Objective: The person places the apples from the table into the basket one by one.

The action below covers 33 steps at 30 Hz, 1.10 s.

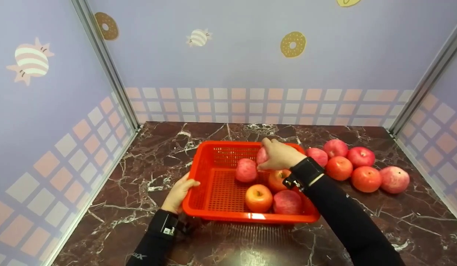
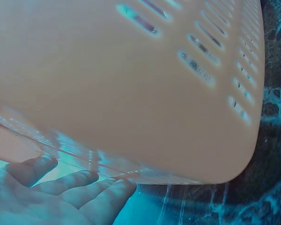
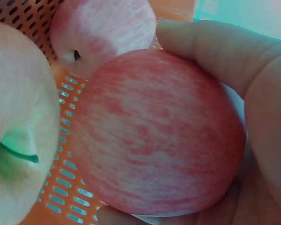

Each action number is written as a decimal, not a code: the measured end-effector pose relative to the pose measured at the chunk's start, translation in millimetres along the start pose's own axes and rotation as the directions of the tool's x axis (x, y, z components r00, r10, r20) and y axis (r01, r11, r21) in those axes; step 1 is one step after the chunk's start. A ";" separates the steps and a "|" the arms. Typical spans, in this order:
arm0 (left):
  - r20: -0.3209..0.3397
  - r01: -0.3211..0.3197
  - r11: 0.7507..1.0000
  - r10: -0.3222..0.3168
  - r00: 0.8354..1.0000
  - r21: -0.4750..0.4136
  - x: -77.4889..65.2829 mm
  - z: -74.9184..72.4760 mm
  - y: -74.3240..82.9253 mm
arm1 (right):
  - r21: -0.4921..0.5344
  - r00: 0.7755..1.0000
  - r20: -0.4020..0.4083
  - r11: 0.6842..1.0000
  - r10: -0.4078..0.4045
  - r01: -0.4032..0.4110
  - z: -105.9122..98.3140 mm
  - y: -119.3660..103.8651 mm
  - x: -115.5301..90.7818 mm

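An orange-red plastic basket (image 1: 228,217) with a slotted floor stands on the marbled tabletop. My left hand (image 1: 179,193) holds its left side, the thumb over the rim and the fingers outside; in the left wrist view those fingers lie along the basket's wall (image 2: 131,117). Inside the basket, my right hand (image 1: 282,154) grips a red striped apple (image 3: 159,136), its thumb and fingers around the fruit. Next to it sits a pink-red apple (image 1: 246,170). Nearer the front are a yellow-orange apple (image 1: 258,198), a dark red apple (image 1: 287,202) and another orange apple (image 1: 277,180), partly hidden by the right wrist.
Several more apples lie grouped on the table right of the basket, among them a pale red apple (image 1: 394,180) at the outer end and a red apple (image 1: 335,148) behind. Patterned panels (image 1: 228,66) enclose the tabletop (image 1: 132,236) at the back and both sides.
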<state>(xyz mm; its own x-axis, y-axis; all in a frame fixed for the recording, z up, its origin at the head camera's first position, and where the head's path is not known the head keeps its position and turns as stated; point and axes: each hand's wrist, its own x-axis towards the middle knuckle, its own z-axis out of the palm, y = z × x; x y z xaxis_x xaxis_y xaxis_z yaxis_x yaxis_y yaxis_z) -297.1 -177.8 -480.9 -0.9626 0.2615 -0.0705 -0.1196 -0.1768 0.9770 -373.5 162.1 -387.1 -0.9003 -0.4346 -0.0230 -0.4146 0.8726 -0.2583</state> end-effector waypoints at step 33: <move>0.010 0.001 1.000 0.000 1.000 -0.011 0.8 0.1 -0.6 | -0.004 0.975 0.211 0.998 -0.063 0.065 26.0 -9.0 16.0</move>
<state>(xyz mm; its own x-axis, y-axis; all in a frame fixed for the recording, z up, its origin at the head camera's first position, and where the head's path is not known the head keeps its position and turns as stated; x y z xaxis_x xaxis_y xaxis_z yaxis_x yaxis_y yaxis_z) -297.8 -177.4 -481.5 -0.9600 0.2715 -0.0688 -0.1228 -0.1873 0.9746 -380.7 141.5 -410.3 -0.8242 -0.5259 -0.2103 -0.4728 0.8432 -0.2558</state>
